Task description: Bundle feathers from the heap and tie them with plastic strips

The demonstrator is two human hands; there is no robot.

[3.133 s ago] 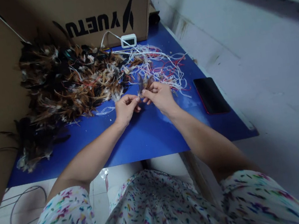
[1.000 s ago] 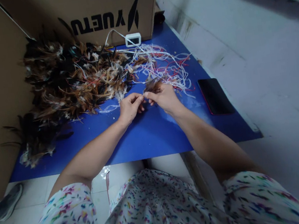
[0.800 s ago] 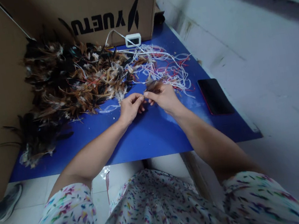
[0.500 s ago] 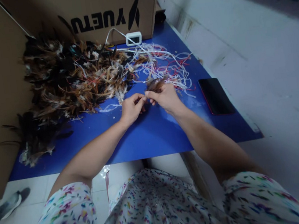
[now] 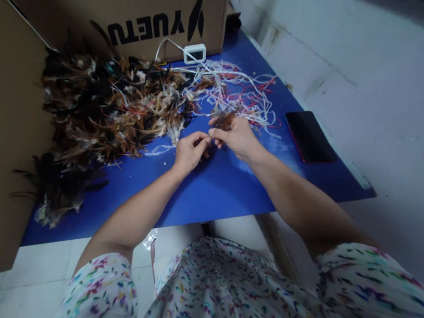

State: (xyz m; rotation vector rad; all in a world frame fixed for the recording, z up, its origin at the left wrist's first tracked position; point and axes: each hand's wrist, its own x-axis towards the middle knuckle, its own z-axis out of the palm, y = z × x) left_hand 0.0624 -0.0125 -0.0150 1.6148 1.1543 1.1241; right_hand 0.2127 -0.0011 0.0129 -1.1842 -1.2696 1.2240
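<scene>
Now tipped back from upright, the feather tuft [image 5: 225, 118] gripped in the right hand [image 5: 239, 136] likely bares its base to the left hand [image 5: 190, 152], fingers closed.

- Blue table [image 5: 210, 201], flat-topped, with a pale strip along its right edge.
- Pile of brown and black feathers [image 5: 111, 115] across the back left.
- Dark clump of feathers [image 5: 62, 188] near the front left corner, just beside the pile.
- Tangle of white and red strings [image 5: 262, 96], right of the pile.
- 1 thin white loop [image 5: 160, 149] at the pile's front.
- 1 black phone [image 5: 310, 136] with a red rim, near the right edge.
- 1 cardboard box [image 5: 152, 46] along the back.
</scene>
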